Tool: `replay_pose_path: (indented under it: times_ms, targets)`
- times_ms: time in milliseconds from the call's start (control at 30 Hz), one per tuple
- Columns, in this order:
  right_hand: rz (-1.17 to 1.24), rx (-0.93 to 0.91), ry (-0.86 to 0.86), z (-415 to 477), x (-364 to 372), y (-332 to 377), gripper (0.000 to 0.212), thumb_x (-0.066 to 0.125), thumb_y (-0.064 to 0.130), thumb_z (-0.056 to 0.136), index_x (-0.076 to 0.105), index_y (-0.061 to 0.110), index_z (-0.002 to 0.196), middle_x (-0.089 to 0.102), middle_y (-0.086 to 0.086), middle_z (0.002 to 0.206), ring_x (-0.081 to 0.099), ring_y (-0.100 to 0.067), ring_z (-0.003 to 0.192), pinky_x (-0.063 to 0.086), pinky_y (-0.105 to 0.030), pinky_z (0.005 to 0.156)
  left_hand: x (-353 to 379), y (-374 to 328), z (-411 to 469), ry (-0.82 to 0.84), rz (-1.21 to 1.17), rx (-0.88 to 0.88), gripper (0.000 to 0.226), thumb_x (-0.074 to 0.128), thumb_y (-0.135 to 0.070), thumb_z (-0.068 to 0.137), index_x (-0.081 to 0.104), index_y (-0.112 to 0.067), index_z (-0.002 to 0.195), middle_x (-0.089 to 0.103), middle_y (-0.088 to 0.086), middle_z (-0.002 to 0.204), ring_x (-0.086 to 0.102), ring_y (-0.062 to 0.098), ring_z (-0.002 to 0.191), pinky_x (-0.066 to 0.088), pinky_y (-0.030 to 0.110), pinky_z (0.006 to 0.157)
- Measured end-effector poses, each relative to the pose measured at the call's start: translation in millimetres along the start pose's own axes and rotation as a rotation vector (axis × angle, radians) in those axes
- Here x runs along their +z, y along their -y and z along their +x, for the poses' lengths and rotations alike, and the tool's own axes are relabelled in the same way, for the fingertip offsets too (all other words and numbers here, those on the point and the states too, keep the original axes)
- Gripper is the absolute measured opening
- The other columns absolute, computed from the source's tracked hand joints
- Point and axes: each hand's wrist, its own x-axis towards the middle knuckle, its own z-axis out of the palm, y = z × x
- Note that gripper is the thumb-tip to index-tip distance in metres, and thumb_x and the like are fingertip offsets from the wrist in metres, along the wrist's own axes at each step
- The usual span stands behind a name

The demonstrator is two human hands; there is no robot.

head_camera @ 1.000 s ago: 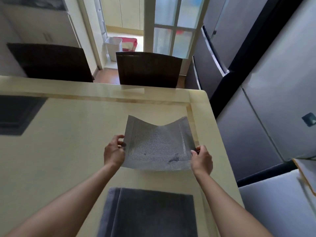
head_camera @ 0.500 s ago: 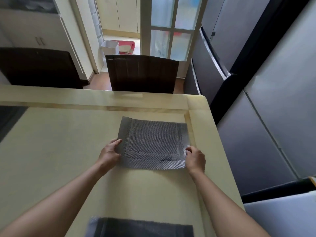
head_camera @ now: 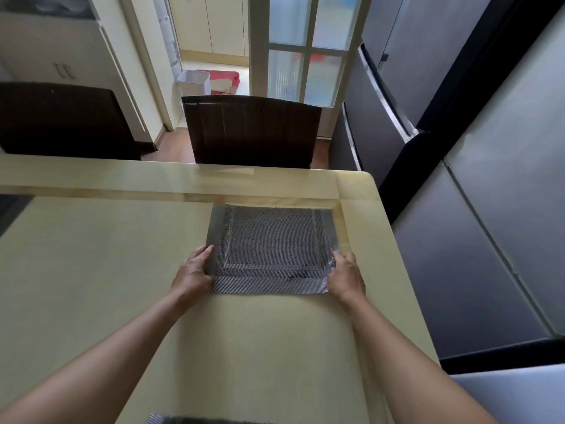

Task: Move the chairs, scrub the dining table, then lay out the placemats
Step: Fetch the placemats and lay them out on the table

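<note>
A grey woven placemat point(head_camera: 272, 249) lies flat on the cream dining table point(head_camera: 91, 264), near its far right corner. My left hand point(head_camera: 194, 272) rests on the mat's left edge, fingers on the weave. My right hand point(head_camera: 347, 275) holds the mat's near right corner, where the edge curls up slightly. A second dark placemat point(head_camera: 189, 420) peeks in at the table's near edge. Across the table stand two dark chairs, one point(head_camera: 253, 133) right behind the mat and another point(head_camera: 61, 120) at the far left.
A tall grey fridge point(head_camera: 458, 148) stands close along the table's right side. Behind the chairs are a glass-panelled door point(head_camera: 302, 47), a white bin point(head_camera: 194, 82) and a white cabinet point(head_camera: 61, 50).
The placemat went from sagging in the air between my hands to lying flat on the table, pushed farther toward the far right corner. The view has tilted forward.
</note>
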Motion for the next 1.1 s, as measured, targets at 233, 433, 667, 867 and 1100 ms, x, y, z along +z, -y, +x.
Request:
replay_pose_path:
  times_ms: [233, 433, 667, 867, 1100]
  targets:
    - [-0.004, 0.044, 0.001, 4, 1, -1, 0.052, 0.04, 0.007, 0.094, 0.037, 0.023, 0.143, 0.035, -0.003, 0.141, 0.048, -0.023, 0.121, 0.046, -0.035, 0.088, 3, 3, 5, -0.01, 0.045, 0.009, 0.073, 0.061, 0.003, 0.079, 0.036, -0.016, 0.145, 0.029, 0.001, 0.154, 0.028, 0.024, 0.14, 0.021, 0.03, 0.117]
    - [-0.01, 0.052, -0.013, 4, 3, -3, 0.05, 0.039, 0.01, 0.095, 0.038, 0.024, 0.143, 0.035, -0.004, 0.14, 0.048, -0.022, 0.121, 0.044, -0.033, 0.087, 4, 7, 8, -0.007, 0.043, 0.0, 0.074, 0.06, 0.003, 0.078, 0.037, -0.019, 0.145, 0.029, 0.0, 0.154, 0.028, 0.025, 0.14, 0.021, 0.036, 0.118]
    - [-0.006, 0.051, -0.032, 3, 4, -2, 0.05, 0.038, 0.009, 0.096, 0.037, 0.024, 0.144, 0.036, -0.004, 0.138, 0.048, -0.022, 0.121, 0.043, -0.032, 0.087, 5, 10, 10, -0.003, 0.034, 0.001, 0.075, 0.061, 0.002, 0.079, 0.036, -0.02, 0.145, 0.026, -0.003, 0.155, 0.028, 0.024, 0.139, 0.022, 0.035, 0.117]
    - [0.017, 0.049, -0.039, 0, 2, -2, 0.049, 0.038, 0.01, 0.097, 0.038, 0.023, 0.144, 0.036, -0.008, 0.135, 0.047, -0.025, 0.119, 0.043, -0.033, 0.086, 6, 11, 10, -0.015, 0.029, 0.001, 0.073, 0.062, -0.001, 0.082, 0.034, -0.019, 0.146, 0.023, 0.0, 0.156, 0.024, 0.025, 0.141, 0.019, 0.035, 0.118]
    - [-0.241, -0.209, -0.237, -36, 10, -4, 0.035, 0.045, 0.005, 0.091, 0.055, 0.013, 0.123, 0.045, -0.014, 0.13, 0.041, -0.031, 0.111, 0.041, -0.035, 0.088, 14, -4, -37, -0.176, 0.366, 0.26, 0.057, 0.053, -0.006, 0.09, 0.039, -0.017, 0.144, 0.034, 0.003, 0.152, 0.029, 0.025, 0.133, 0.027, 0.035, 0.11]
